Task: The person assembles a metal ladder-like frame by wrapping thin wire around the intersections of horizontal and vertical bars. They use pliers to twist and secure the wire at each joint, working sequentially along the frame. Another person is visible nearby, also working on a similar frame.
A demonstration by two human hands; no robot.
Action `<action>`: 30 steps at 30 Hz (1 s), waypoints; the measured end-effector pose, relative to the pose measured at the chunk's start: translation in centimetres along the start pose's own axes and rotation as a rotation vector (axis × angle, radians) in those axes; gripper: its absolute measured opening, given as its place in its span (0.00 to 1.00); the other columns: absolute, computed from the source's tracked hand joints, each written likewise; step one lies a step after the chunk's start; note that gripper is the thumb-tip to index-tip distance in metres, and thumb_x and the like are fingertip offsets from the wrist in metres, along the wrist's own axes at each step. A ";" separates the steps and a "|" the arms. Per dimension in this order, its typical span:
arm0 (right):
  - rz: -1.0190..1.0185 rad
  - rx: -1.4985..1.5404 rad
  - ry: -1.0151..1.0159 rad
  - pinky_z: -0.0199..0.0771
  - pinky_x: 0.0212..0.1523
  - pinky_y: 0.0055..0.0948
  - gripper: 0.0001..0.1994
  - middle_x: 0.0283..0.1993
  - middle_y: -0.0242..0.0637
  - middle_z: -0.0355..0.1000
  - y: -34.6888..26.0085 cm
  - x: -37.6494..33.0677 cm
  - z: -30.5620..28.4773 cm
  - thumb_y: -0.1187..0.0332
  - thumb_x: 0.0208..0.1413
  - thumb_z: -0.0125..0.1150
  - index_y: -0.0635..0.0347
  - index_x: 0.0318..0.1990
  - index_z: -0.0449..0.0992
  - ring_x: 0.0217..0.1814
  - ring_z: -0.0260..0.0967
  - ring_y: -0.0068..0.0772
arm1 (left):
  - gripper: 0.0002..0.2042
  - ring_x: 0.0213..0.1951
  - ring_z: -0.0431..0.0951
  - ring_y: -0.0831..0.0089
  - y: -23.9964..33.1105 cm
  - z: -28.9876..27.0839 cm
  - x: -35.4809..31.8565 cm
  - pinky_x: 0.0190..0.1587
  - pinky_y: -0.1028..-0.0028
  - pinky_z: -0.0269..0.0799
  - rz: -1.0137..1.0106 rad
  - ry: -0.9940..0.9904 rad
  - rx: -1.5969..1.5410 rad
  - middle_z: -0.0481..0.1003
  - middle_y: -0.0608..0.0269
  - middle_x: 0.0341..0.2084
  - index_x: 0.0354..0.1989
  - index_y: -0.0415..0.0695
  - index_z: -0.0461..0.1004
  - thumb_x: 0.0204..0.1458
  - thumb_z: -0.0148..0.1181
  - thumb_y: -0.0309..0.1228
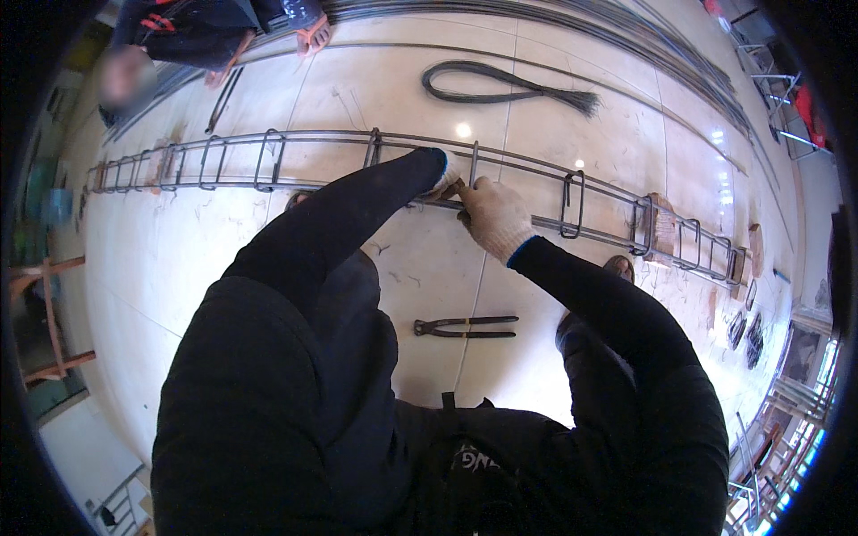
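Observation:
A long steel rebar cage (617, 190), with square stirrups spaced along its bars, stretches across in front of me. Both my hands wear cream knit gloves with blue cuffs and meet at its near bar, beside one stirrup (475, 163). My left hand (444, 177) is closed at the bar, partly covered by its own sleeve. Curled fingers of my right hand (498, 214) press against the same joint from the right. Whatever is pinched between them is too small to make out. Nearer to me, a pair of end-cutting pincers (465, 327) lies on the floor.
A looped bundle of thin tie wire (483, 79) lies beyond the cage. Wooden blocks (660, 225) prop the cage at the right. Long loose bars (572, 27) run along the far side. At the far left another person's hand (315, 37) rests near the bars.

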State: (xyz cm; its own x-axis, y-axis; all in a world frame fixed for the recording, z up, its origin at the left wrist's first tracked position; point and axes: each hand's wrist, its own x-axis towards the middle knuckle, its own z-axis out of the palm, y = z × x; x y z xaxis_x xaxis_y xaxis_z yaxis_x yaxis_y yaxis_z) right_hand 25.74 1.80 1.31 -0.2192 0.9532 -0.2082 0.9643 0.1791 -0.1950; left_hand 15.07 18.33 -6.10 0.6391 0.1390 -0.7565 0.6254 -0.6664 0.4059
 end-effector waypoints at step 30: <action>0.001 0.122 -0.056 0.79 0.54 0.49 0.12 0.49 0.51 0.75 -0.7 1.8 0.1 0.63 0.53 0.76 0.61 0.40 0.86 0.54 0.77 0.55 | 0.35 0.63 0.71 0.44 8.7 13.3 -11.5 0.63 0.48 0.72 -0.408 0.653 -0.254 0.67 0.44 0.64 0.72 0.53 0.64 0.53 0.66 0.37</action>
State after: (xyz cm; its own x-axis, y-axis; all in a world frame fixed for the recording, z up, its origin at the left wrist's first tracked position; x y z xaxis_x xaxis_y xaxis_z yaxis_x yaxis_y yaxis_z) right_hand 24.64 3.35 0.97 -0.2292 0.9376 -0.2615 0.9401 0.1435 -0.3093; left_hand 7.16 1.18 -0.68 0.4222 0.7871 -0.4497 0.8980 -0.2954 0.3261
